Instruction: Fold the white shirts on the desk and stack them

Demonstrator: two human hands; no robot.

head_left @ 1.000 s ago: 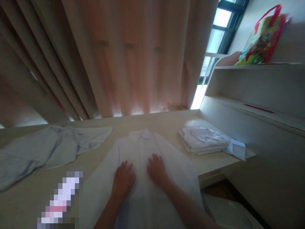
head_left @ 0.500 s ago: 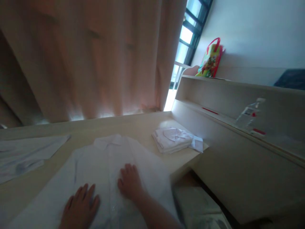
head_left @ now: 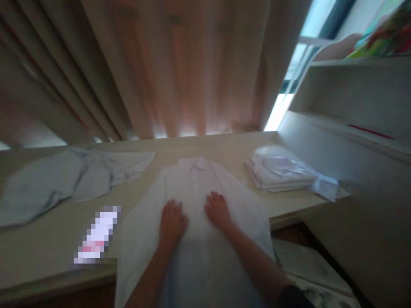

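- Left hand (head_left: pixel 173 222) rests palm down on the shirt's front, fingers extended and unclenched, thumb turned toward the buttoned middle.
- Right hand (head_left: pixel 218 210) lies palm down across that middle line, slightly farther from the wearer, its fingers loose and spread on the cloth; a strip of shirt front separates the two hands.
- Under both hands, the white shirt (head_left: pixel 196 244) lies face up, spread on the table (head_left: pixel 41 252), collar away from the wearer; its lower part runs past the line of the front edge and out of view.
- Behind the collar, a band of tabletop reaches back to the rear edge, along which the curtain (head_left: pixel 192 72) hangs.
- To the left, a gap of tabletop parts the shirt from a rumpled pale garment (head_left: pixel 58 175); a pixelated bright patch (head_left: pixel 99 233) sits nearer the front edge.
- To the right, a narrower gap leads to a folded white stack (head_left: pixel 279 171), with a small pale piece (head_left: pixel 326 187) against its right end, close to the table's corner.
- Beyond that, the side panel of a shelf unit (head_left: pixel 353 94) bounds the room for movement; a thin red item (head_left: pixel 370 131) lies on its lower shelf.
- Below the right front edge, a pale bulky item (head_left: pixel 308 256) sits, its nature unclear.
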